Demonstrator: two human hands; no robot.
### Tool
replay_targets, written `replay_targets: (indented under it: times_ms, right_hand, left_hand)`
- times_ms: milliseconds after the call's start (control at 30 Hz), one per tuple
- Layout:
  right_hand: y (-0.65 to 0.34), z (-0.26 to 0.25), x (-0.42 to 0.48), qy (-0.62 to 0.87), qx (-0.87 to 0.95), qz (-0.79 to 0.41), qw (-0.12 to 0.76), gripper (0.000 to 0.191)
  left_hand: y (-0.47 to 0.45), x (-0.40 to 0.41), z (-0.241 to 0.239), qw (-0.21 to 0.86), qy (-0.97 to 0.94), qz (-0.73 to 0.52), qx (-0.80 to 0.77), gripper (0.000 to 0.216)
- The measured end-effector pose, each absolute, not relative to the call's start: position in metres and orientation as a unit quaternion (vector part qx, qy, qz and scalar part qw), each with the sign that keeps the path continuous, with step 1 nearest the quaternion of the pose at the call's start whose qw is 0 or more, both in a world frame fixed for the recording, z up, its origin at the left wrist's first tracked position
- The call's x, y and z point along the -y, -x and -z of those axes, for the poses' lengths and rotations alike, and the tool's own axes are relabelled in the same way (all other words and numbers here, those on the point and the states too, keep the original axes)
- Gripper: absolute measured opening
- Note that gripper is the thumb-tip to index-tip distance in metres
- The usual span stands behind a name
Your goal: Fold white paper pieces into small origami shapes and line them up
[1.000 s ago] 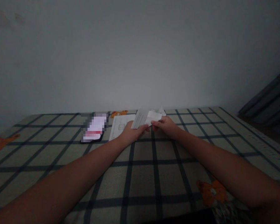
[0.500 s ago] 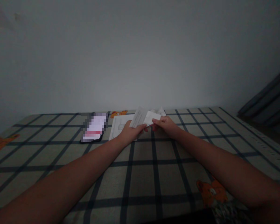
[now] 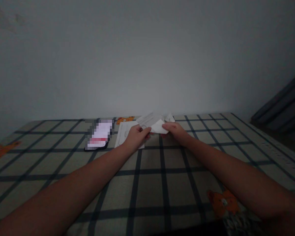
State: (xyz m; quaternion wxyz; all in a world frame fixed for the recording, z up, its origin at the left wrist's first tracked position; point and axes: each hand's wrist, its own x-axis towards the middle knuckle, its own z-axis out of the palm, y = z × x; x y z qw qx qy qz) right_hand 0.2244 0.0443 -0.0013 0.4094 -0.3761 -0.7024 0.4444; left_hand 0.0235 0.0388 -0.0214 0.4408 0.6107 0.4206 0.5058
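Holding a small white folded paper slip (image 3: 155, 124) up off the grey checked cloth with dark lines (image 3: 162, 183), just right of the flat white printed sheet (image 3: 124, 135). Gripping its left end with the left hand (image 3: 135, 137), thumb on top and fingers curled underneath. Pinching its right end with the right hand (image 3: 175, 130), fingertips closed on the edge. So, both hands clamped on the same slip, close together, left one overlapping the sheet's right edge, right one further right of the sheet. Looks creased in the middle, can't tell how many layers. Can't read any print on it either, way too dim and small. Covering part of the sheet with the left hand. Also spotting a crumpled white scrap (image 3: 169, 117) poking out behind the slip, mostly hidden, no idea about its shape. Left of the sheet, a dark phone with a lit screen (image 3: 99, 135), screen blurred out. Just past the sheet's far edge, an orange bear print (image 3: 125, 119) on the cloth.
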Motion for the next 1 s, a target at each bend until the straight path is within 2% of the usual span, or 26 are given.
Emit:
replay_targets:
  times_ms: [133, 267, 400, 1000]
  right_hand:
    - [-0.223, 0.004, -0.046, 0.342, 0.7, -0.47, 0.415, 0.029]
    - [-0.22, 0.007, -0.046, 0.346, 0.691, -0.495, 0.398, 0.037]
    - [-0.221, 0.008, -0.047, 0.355, 0.716, -0.448, 0.401, 0.047]
    - [-0.224, 0.007, -0.046, 0.376, 0.755, -0.369, 0.39, 0.043]
  left_hand:
    - [-0.022, -0.04, 0.029, 0.447, -0.648, -0.46, -0.412, 0.022]
    - [-0.023, -0.037, 0.024, 0.44, -0.658, -0.463, -0.398, 0.025]
    - [-0.026, -0.035, 0.02, 0.444, -0.634, -0.494, -0.397, 0.026]
    - [-0.027, -0.032, 0.013, 0.474, -0.591, -0.525, -0.388, 0.023]
